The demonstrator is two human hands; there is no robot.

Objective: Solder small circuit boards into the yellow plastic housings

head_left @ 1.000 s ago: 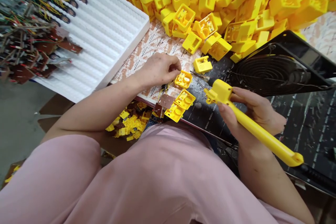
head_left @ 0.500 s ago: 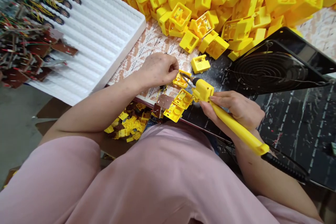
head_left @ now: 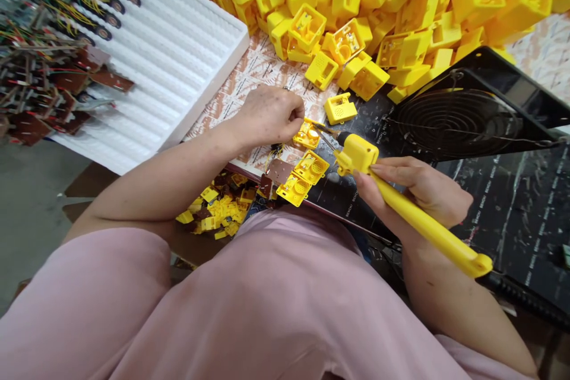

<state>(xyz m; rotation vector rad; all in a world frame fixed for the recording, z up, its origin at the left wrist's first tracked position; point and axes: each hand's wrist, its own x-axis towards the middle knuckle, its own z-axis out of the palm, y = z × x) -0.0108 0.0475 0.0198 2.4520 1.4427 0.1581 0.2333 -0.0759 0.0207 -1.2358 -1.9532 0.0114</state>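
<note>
At the far left, a heap of wired circuit boards [head_left: 40, 65] lies over the end of a white foam tray [head_left: 164, 71], with more boards seated in its ridges, and a strip of bare floor [head_left: 27, 219] shows below. Along the tray's right side runs a desk [head_left: 262, 65] covered in patterned paper. The left hand [head_left: 267, 116] sits near the desk's front edge, its fingers [head_left: 296, 113] together and clamped on an open yellow case [head_left: 307, 135], with thin wires [head_left: 276, 149] trailing from under the palm. Just below that case lie two more open cases [head_left: 294, 181] and a brown board [head_left: 279, 171], and a loose pile of cases and boards [head_left: 218, 211] sits below the desk's front edge. A great heap of yellow cases [head_left: 356, 0] fills the back of the desk, and one closed case [head_left: 341, 108] stands apart from it. The right hand [head_left: 414, 187] has its fingers [head_left: 396, 169] wrapped around a yellow soldering iron [head_left: 414, 208], whose thin metal tip [head_left: 323, 130] reaches to the held case; whether it touches, I cannot tell. Past it, a black fan [head_left: 458, 122] rests on a black mat [head_left: 525, 219] at the desk's right end.
</note>
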